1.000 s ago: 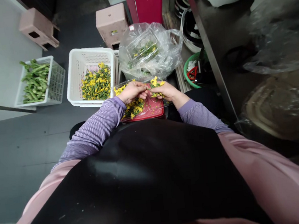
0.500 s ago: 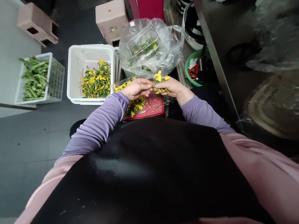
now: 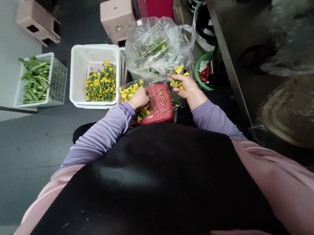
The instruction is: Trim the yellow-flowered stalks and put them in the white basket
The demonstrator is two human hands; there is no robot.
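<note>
My right hand (image 3: 189, 87) is closed around a small bunch of yellow flowers (image 3: 178, 74) with green stems. Over the left end of a clear plastic tray (image 3: 174, 101), my left hand (image 3: 140, 98) reaches down with curled fingers into a pile of the same yellow flowers (image 3: 129, 92). Its fingertips are partly hidden, so what they pinch does not show. Beneath the tray is a red plastic lid or box (image 3: 161, 107), with bits of green stem scattered above it.
A white basket (image 3: 74, 81) of yellow flowers stands at left, beyond it a basket (image 3: 57, 81) of thick green stalks. Ahead lies a clear plastic bag (image 3: 178, 51) around a flower-filled container. A green basket (image 3: 198, 70) with red-handled scissors is at right; pink stools (image 3: 116, 15) stand behind.
My hands have moved apart. The left went from the bunch down to the pile in the tray; the right shifted slightly right and up, still holding its flowers.
</note>
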